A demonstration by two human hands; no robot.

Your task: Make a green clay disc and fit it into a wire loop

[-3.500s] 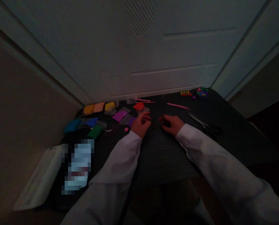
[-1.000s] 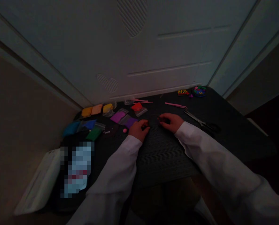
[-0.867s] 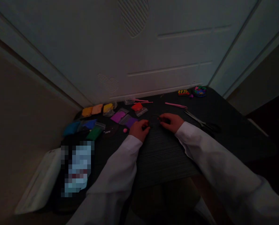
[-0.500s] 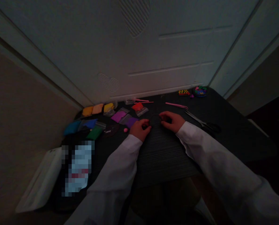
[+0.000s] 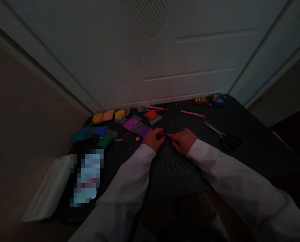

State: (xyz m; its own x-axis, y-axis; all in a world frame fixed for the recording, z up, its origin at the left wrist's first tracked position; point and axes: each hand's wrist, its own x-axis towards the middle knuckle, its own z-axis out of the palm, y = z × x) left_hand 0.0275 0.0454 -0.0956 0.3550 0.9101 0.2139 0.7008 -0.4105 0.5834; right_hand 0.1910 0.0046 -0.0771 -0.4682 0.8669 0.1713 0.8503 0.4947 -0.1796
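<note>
White cloth sleeves (image 5: 126, 181) stretch from the near edge over a black desk (image 5: 175, 178) with fine-grained lines. At the near left lies a long whitish object (image 5: 47, 190), and beside it a pale blue patch (image 5: 88, 178), blurred into squares.

Further in, the left hand (image 5: 153, 139) rests low, thumb and fingers curled towards each other; the right hand (image 5: 183, 141) faces it, forefinger stretched to the left hand's fingertips. A thin dark loop (image 5: 175, 126) curves just beyond the fingertips, between the hands; the light is too dim to tell whether either grip is closed on it.

To the right of the right hand lie scissors (image 5: 220, 134), blades parted slightly and pointing away. Left of the left hand are a pink ball (image 5: 138, 138), a dark disc (image 5: 122, 138) bearing small white bits, and a green bag (image 5: 105, 139). A purple bag (image 5: 144, 131) sits just behind the left hand, with a magenta bag (image 5: 131, 123) and a red bag (image 5: 151, 114) beyond.

Pink tweezers (image 5: 192, 114) lie past the scissors. At the far right corner stands a round, many-coloured piece (image 5: 219, 99), before a pale panel (image 5: 190, 57) with raised hearts.
</note>
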